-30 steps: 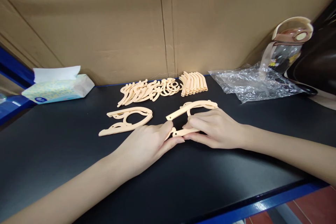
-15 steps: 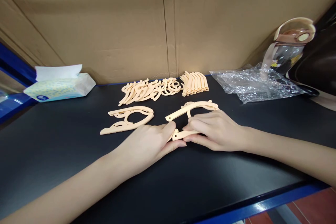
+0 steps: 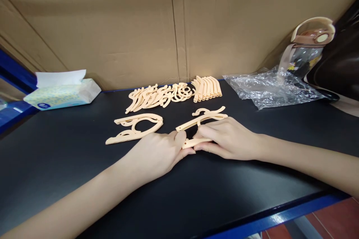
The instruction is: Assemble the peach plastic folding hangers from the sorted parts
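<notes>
Both hands meet over the table at a cream plastic folding hanger [image 3: 200, 120]. My right hand [image 3: 228, 138] is closed on it, thumb and fingers pinching its near arm while the far arm and a curved hook piece stick out beyond. Against the end of the near arm, my left hand [image 3: 162, 153] is closed in a pinch; its fingers hide most of what lies between them. Another folding hanger [image 3: 157, 118], with its two arms folded nearly side by side around a round opening, rests on the table just beyond my left hand.
Behind lie a pile of loose curved hanger pieces [image 3: 148, 97] and a row of hanger arms [image 3: 207, 89]. A tissue pack [image 3: 61, 93] stands at the left. Clear plastic bags [image 3: 275, 89] and a drinking bottle [image 3: 307, 52] are at the right, before a cardboard wall [image 3: 112, 26].
The held hanger has tilted, its far arm now lower and its hook piece showing more above it. The hands stay together in nearly the same place; the view has shifted slightly.
</notes>
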Tool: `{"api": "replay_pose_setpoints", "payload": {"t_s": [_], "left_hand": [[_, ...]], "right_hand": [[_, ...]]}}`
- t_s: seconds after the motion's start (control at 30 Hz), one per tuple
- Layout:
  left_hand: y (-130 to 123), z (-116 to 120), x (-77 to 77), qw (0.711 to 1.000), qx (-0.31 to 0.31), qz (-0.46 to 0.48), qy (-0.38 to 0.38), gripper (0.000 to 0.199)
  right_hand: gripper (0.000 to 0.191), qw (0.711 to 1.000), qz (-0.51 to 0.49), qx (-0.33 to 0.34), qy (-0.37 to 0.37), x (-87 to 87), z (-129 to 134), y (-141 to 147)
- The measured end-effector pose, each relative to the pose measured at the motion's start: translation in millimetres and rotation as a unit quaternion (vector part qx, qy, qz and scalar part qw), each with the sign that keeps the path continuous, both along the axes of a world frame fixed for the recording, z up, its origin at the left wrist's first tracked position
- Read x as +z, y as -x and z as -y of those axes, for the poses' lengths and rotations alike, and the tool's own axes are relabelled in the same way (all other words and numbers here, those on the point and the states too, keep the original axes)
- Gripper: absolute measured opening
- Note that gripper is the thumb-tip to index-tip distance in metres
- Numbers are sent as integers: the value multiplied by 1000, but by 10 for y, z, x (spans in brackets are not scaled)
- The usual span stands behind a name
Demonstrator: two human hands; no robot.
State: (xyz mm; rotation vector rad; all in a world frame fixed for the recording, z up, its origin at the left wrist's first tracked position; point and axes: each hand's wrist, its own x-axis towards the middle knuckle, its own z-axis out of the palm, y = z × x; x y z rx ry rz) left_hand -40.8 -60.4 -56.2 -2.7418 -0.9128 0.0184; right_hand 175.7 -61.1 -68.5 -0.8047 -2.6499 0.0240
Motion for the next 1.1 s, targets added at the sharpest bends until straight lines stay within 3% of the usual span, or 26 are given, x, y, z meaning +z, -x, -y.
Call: {"api": "replay_pose_setpoints", "payload": {"t_s": [0.27,0.5,1.1], "left_hand": [[12,-21,-3,999,-7,26,17,33],[26,-27,-5,997,-7,44,60,23],[29,-18,-11,997,-6,40,60,23]], "right_hand": [[28,1000,5,2,-6,1,-7,-3],[26,1000,3,2,-8,-8,-14,5],[26,1000,6,-5,5,-8,-18,11]]}}
